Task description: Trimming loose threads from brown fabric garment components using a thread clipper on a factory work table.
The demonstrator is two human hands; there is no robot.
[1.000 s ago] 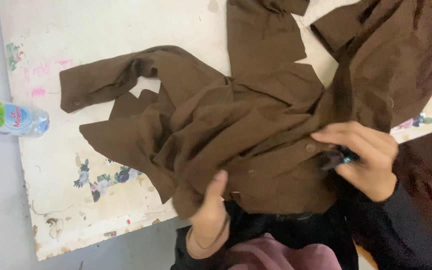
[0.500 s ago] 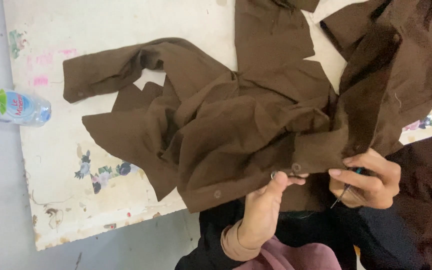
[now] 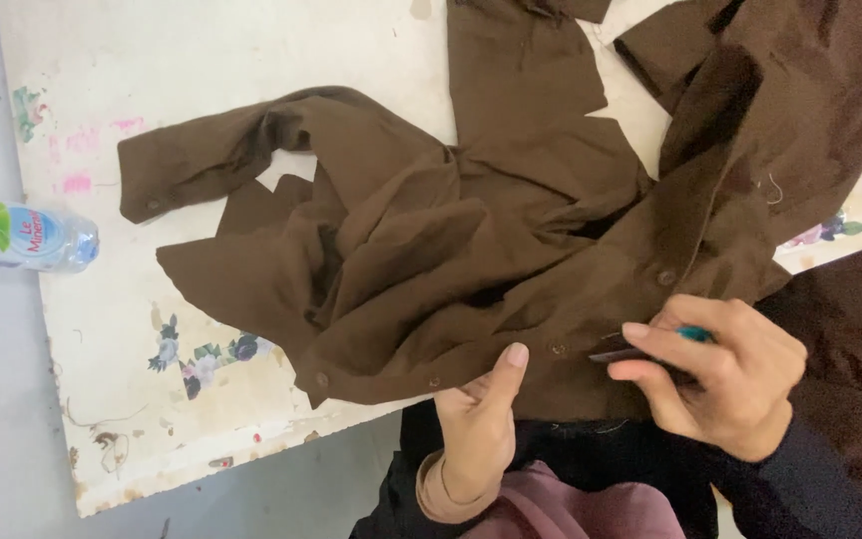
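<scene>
Shirt (image 3: pixel 421 260) is the thing you work on. It is brown and it lies crumpled on the board (image 3: pixel 202 60), which is white with small flower marks. Its near edge hangs over the board's near side, toward you.

Your left hand (image 3: pixel 479 429) comes up from under that edge. The thumb presses on top of the cloth and the fingers seem to be below it, so the hand looks pinched on the edge. Your right hand (image 3: pixel 715 374) is just beside it, further along the same edge. Its fingers are curled close together around a small dark tool (image 3: pixel 641 351) with a bit of blue-green showing. What the tool is, you cannot tell.

I think the shirt is light, soft and floppy. It will fold and slide if you pull one corner, and it will not break. The edge with the buttons (image 3: pixel 664 277) looks thicker and firmer, so that is a good place to hold, close to where you work.

The button edge runs along the board's near side and climbs away from you past your right hand. One sleeve (image 3: pixel 221 160) points the other way, toward the bottle (image 3: pixel 22 235), which lies just off the board's edge.
</scene>
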